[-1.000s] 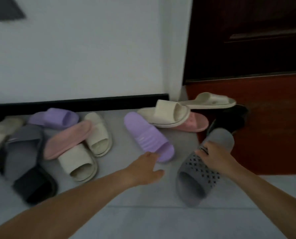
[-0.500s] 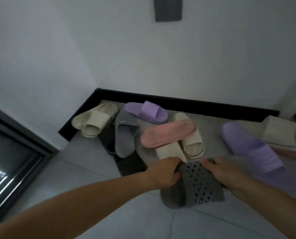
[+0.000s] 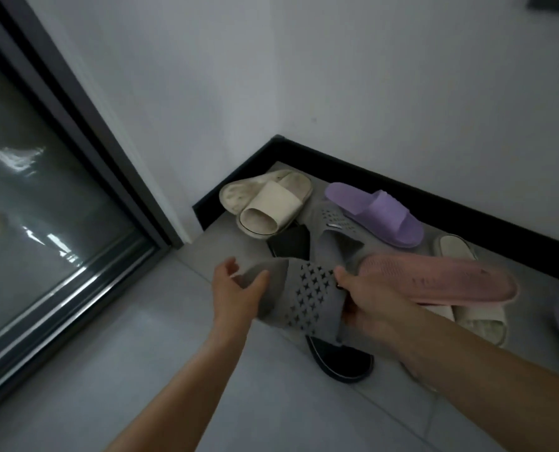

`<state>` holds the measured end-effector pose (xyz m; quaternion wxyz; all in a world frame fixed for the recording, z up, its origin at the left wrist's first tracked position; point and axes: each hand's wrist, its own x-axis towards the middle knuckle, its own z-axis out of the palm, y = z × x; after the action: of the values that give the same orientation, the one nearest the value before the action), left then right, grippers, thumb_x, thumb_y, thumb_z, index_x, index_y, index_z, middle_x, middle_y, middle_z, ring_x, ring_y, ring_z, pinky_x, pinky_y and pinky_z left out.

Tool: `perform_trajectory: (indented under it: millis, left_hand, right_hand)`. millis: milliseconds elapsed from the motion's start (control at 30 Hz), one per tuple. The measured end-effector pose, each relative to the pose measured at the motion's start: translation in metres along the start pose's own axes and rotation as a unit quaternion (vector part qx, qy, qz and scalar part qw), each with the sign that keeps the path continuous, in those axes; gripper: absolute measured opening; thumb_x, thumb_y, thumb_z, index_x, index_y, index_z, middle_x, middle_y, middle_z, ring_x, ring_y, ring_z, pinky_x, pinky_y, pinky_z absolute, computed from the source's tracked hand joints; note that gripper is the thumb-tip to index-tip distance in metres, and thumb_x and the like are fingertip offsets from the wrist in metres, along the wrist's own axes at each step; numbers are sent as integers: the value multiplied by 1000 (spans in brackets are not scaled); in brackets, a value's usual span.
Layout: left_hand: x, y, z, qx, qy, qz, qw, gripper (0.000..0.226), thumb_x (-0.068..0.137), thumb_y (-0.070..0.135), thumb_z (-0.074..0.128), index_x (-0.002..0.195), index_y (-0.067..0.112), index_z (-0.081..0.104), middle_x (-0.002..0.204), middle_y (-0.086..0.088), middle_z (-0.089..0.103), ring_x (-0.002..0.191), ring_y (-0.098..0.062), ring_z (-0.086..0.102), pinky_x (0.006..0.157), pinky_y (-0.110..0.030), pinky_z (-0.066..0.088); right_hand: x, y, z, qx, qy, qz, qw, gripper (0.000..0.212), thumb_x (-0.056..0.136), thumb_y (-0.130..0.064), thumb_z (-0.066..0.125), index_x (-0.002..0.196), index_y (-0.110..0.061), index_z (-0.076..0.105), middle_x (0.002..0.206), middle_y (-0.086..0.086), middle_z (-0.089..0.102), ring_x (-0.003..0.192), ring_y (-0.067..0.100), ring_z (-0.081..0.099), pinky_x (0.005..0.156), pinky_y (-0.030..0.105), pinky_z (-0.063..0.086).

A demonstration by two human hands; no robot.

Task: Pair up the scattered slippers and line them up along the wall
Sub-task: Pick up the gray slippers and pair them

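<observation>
**Grey slipper in hand, its partner buried in the heap**

The grey slipper (image 3: pixel 307 298), with star-shaped holes across its strap, is held off the floor (image 3: pixel 187 363) above the heap in the corner. The left hand (image 3: pixel 237 296) cups one end, thumb on top and fingers curled under the edge. The right hand (image 3: pixel 377 305) grips the other side, thumb pressed on the strap and fingers wrapped beneath. Both hands are grasping it.

Its likely partner, the second grey slipper (image 3: pixel 332 238), lies just behind, near the black skirting board (image 3: pixel 451 212). One end is tucked under the upturned pink slipper (image 3: pixel 434 282), and it rests across a black slipper (image 3: pixel 289 244). A purple slipper (image 3: pixel 379 213) and a cream slipper (image 3: pixel 268 203) sit close to the skirting on either side of it.

One hand should be enough to carry so light a thing, so it seems best to let the left hand go and keep the right hand's grip. The pink slipper is better lifted aside first, since dragging the partner out from under it would probably scatter the heap. Then the two grey ones can go side by side on a bare stretch against the skirting, toes pointing the same way. It is worth checking that they make a left and a right.
</observation>
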<state>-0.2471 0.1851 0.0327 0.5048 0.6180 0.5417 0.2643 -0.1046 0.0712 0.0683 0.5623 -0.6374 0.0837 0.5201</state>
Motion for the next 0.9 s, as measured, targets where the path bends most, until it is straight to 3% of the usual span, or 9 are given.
perform_trajectory:
  millis: [133,200,233,300,367,433,567,733,900]
  left_hand:
    - [14,-15,-7,-320,-75,-208,921,30,93,36,54,112,13,57,111,-9,68,99,-24,66,83,-40,56]
    - [24,-22,-8,-371,-50,-254,892,24,95,36,49,106,16,56,107,-8,69,95,-23,67,73,-38,56]
    - [31,-26,-11,-364,-31,-258,894,22,96,37,48,104,18,56,106,-7,68,94,-22,66,70,-37,55]
    - [44,-35,-18,-344,-1,-259,902,21,96,39,47,101,21,54,105,-6,67,95,-21,64,71,-38,54]
    - [53,-43,-23,-340,12,-269,901,21,95,41,47,100,21,54,103,-6,67,94,-22,64,70,-38,54]
    - [56,-50,-22,-329,7,-274,904,22,94,42,49,96,21,56,100,-6,68,91,-21,65,66,-35,54]
    - [54,-62,-14,-273,-21,-273,922,23,91,42,53,93,20,59,94,-6,71,87,-23,68,63,-33,55]
    - [49,-82,-12,-189,-61,-301,933,28,90,44,55,92,17,61,90,-6,71,84,-23,67,76,-36,57]
    - [44,-94,-28,-172,-68,-347,920,54,91,51,49,115,4,55,111,-15,65,103,-33,62,93,-45,51]
  right_hand:
    - [8,-14,41,68,-42,19,997,21,95,-21,51,97,-3,61,87,11,67,76,22,64,43,29,53]
    - [14,-15,46,-72,-39,-17,996,26,93,-29,55,86,-5,62,75,8,68,67,19,65,46,26,53]
    - [23,-16,41,-211,1,-72,975,33,92,-36,54,81,-6,62,68,6,65,60,15,62,46,24,50]
    - [46,-22,24,-477,115,-199,848,47,91,-51,47,73,-9,59,68,5,62,58,13,58,51,23,44]
    - [73,-24,11,-574,193,-222,765,58,87,-61,45,96,-6,59,100,14,66,90,24,63,75,32,50]
    - [97,-18,6,-548,195,-153,799,93,76,-70,53,137,-2,35,139,22,45,125,37,46,101,45,39]
    - [133,-6,7,-405,184,-78,892,126,64,-65,70,145,4,2,153,23,22,137,40,29,109,46,30]
    - [136,2,-2,-321,207,-139,914,112,55,-51,80,140,2,31,143,19,43,129,32,45,105,37,36]
    - [92,10,28,-393,179,-262,863,96,55,-48,76,134,-11,37,133,16,49,119,34,49,98,41,41]
